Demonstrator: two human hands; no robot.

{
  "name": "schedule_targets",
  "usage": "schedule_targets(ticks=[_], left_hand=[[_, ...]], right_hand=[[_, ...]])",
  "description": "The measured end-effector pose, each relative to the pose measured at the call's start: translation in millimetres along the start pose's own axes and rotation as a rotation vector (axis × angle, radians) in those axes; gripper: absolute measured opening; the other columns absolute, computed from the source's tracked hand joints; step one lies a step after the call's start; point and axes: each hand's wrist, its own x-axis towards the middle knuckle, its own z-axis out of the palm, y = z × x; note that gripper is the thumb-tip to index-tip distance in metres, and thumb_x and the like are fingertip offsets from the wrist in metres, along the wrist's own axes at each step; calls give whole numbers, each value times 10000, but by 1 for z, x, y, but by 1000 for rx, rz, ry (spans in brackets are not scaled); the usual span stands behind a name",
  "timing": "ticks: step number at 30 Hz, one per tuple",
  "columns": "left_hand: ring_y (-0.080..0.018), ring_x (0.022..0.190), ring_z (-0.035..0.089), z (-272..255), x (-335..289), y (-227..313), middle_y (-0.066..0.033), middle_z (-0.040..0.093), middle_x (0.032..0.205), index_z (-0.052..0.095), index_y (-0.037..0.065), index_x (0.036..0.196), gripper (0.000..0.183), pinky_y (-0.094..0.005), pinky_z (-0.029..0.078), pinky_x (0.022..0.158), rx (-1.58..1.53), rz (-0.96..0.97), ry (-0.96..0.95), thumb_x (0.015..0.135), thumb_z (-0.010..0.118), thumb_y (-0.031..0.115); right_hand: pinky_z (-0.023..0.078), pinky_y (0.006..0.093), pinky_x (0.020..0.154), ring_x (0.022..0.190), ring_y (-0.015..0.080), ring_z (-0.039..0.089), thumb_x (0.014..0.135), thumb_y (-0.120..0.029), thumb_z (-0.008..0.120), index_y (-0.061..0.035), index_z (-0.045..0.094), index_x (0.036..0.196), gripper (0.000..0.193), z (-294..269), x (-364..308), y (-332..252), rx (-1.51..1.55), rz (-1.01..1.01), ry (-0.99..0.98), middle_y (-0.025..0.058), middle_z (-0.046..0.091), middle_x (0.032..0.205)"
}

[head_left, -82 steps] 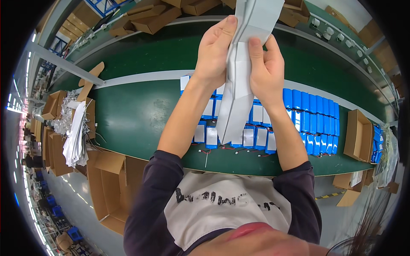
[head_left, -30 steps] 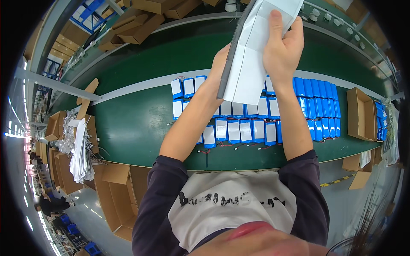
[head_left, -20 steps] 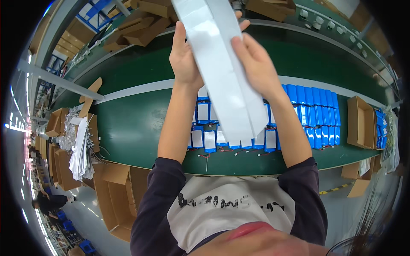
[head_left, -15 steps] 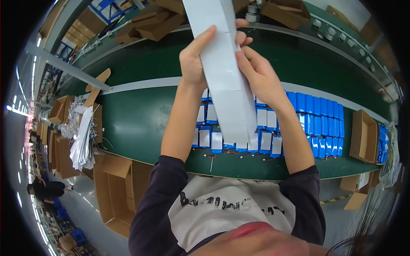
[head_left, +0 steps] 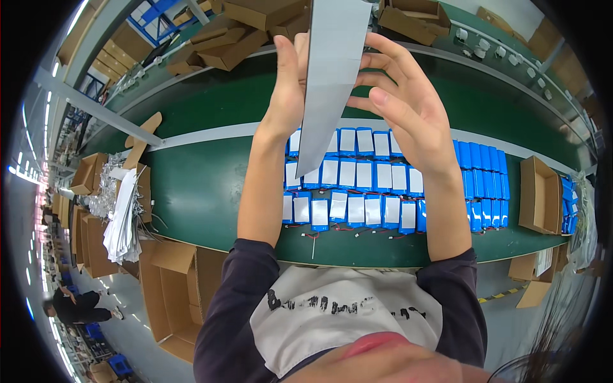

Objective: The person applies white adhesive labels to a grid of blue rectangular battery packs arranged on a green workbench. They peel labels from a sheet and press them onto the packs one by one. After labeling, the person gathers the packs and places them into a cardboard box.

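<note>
A long white label strip [head_left: 332, 80], creased across in places, hangs in front of me, its upper end cut off by the frame. My left hand [head_left: 290, 96] is at its left edge; the thumb points up away from the paper and the fingers pass out of sight behind it. At the right edge, my right hand [head_left: 412, 105] has its fingers spread, with the fingertips at or just behind the paper. Below, rows of blue wrapped battery packs [head_left: 355, 175] with thin wire leads lie on the green table. Many carry a white label on top.
Unlabelled blue packs [head_left: 488, 156] lie to the right, beside an open cardboard box [head_left: 541, 195]. White paper strips [head_left: 124, 220] are piled at the left table edge. A large open carton [head_left: 169, 293] stands below on the left. A person [head_left: 80, 303] is at far left.
The strip has turned more edge-on and its lower end has swung left and up. My right hand has loosened, its fingers spreading; my left thumb has come off the paper.
</note>
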Motion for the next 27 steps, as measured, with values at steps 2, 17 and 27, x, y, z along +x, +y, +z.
schedule_targets(ticks=[2,17,27], left_hand=[[-189,1116,657,0,0,1,-91,662,1119,549,103,1283,865,-361,559,946,47,-3,21,1020,23,736],[-236,1303,439,-62,15,-8,-152,428,1383,147,182,1652,688,-406,301,1175,797,252,292,1086,496,358],[-303,985,649,-66,-15,-13,-202,695,1211,599,148,1413,450,-385,499,944,972,-140,7,1028,571,379]], right_hand=[[557,377,937,1192,252,583,932,-189,723,-38,433,1519,672,-1,1,5,133,22,15,152,553,1288],[550,310,837,1091,175,609,967,-153,709,-61,477,1506,593,9,-12,-24,-7,100,5,111,563,1225],[380,191,656,740,31,489,1029,-186,651,-47,678,1093,156,-127,-74,-71,-936,208,39,-36,562,797]])
